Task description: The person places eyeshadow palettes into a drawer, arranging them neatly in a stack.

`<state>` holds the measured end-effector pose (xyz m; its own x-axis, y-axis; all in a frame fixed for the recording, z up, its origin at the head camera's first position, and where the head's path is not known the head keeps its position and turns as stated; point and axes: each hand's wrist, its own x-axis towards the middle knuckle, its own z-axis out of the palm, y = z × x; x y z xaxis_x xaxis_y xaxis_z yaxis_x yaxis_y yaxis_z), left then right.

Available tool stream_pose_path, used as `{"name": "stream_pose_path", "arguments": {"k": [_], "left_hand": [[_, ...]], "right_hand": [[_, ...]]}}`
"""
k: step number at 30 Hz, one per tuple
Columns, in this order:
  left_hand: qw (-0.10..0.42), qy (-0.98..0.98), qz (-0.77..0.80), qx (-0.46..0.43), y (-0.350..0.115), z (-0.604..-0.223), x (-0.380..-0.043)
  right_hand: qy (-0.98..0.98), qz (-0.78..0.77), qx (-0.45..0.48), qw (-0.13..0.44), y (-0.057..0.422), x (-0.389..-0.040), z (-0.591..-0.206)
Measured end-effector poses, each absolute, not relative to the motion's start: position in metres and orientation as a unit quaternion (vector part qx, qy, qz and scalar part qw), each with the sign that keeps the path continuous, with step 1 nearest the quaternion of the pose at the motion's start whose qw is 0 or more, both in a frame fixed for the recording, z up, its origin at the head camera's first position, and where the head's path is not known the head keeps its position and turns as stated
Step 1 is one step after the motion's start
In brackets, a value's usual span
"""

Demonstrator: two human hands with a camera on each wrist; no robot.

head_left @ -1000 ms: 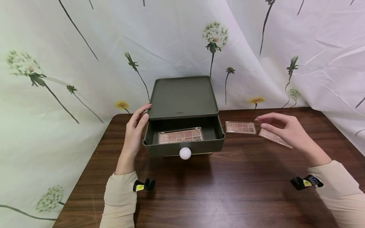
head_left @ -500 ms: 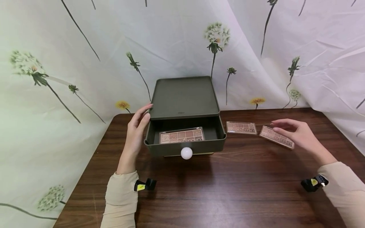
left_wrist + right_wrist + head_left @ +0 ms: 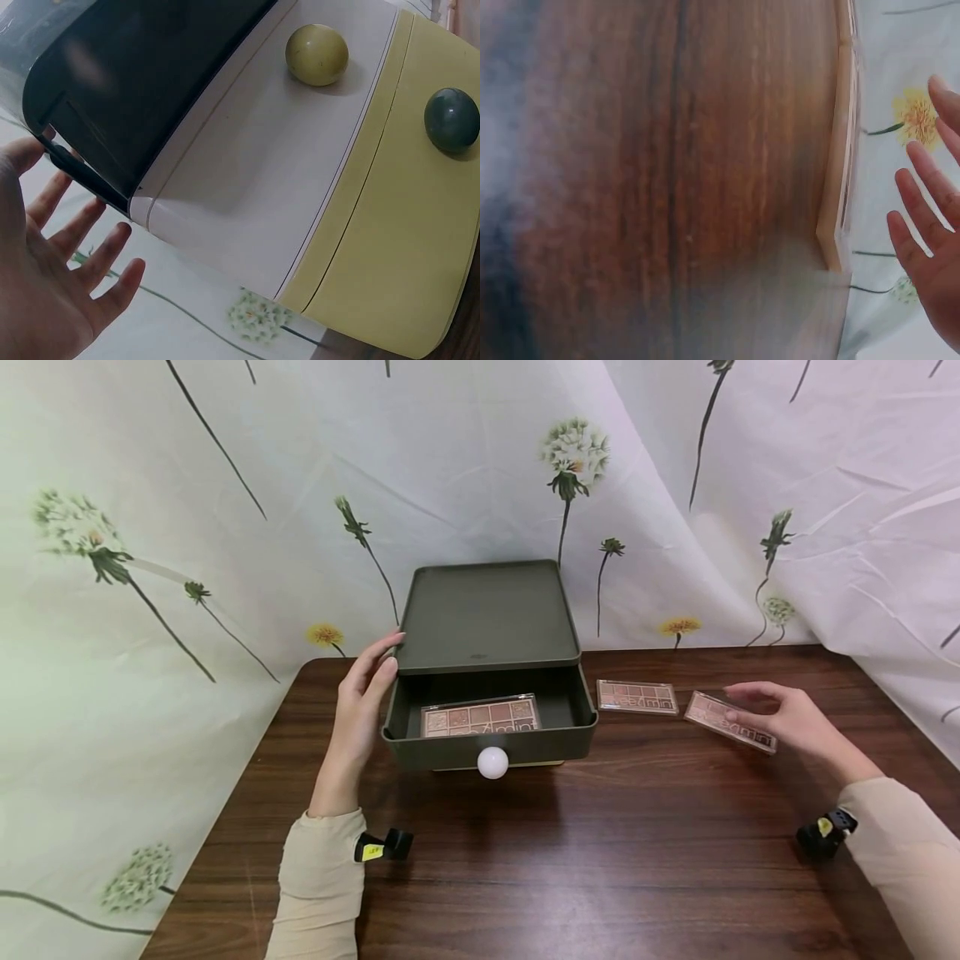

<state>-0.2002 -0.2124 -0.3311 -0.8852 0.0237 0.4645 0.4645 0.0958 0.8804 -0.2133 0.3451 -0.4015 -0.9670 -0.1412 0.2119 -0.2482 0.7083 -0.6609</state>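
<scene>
My left hand (image 3: 358, 710) touches the left side of a dark green drawer box (image 3: 487, 614), fingers mostly straight. The left wrist view shows the fingertips along the edge of its top tier. The box's top drawer (image 3: 536, 746), with a white round knob (image 3: 492, 763), stands pulled out. One eyeshadow palette (image 3: 480, 717) lies inside, its lower edge hidden by the drawer front. On the table to the right lie two more: a middle palette (image 3: 636, 697) and a slanted right palette (image 3: 738, 735). My right hand (image 3: 797, 720) hovers over the right palette, fingers loosely bent, thumb over its face.
Below the green drawer the box has a white drawer (image 3: 240, 142) with a yellow knob (image 3: 317, 55) and a yellow drawer (image 3: 382, 187) with a green knob (image 3: 451, 120). A dandelion-print cloth (image 3: 480, 468) hangs behind the dark wooden table (image 3: 600, 860).
My right hand has shifted right and slightly down over the right palette, uncovering more of it. The left hand keeps its place on the box. The whole view has drifted slightly.
</scene>
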Motion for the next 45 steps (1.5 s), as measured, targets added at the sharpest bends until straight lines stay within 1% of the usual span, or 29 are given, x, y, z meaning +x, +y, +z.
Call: {"name": "stream_pose_path", "arguments": {"k": [5,12,18,24,32,40,45], "left_hand": [[0.170,-0.717,-0.654,-0.171,-0.212,-0.332,-0.200],[0.170,-0.718,-0.653,-0.172,-0.211,-0.331,-0.199],[0.170,-0.717,-0.654,-0.169,-0.210,-0.331,-0.200],[0.170,-0.718,-0.653,-0.169,-0.211,-0.331,-0.200],[0.173,-0.718,-0.653,-0.170,-0.212,-0.332,-0.200],[0.173,-0.720,-0.650,-0.168,-0.212,-0.332,-0.200],[0.174,-0.721,-0.648,-0.171,-0.212,-0.331,-0.200]], "right_hand": [[-0.930,0.354,0.093,0.034,0.350,-0.218,-0.406],[-0.938,0.336,0.068,-0.044,0.347,-0.224,-0.412],[-0.941,0.323,0.077,-0.070,0.342,-0.227,-0.414],[-0.950,0.289,0.102,-0.062,0.341,-0.232,-0.418],[-0.954,0.273,0.123,-0.031,0.335,-0.233,-0.417],[-0.954,0.280,0.103,-0.032,0.328,-0.224,-0.401],[-0.958,0.269,0.103,-0.014,0.324,-0.214,-0.389]]}}
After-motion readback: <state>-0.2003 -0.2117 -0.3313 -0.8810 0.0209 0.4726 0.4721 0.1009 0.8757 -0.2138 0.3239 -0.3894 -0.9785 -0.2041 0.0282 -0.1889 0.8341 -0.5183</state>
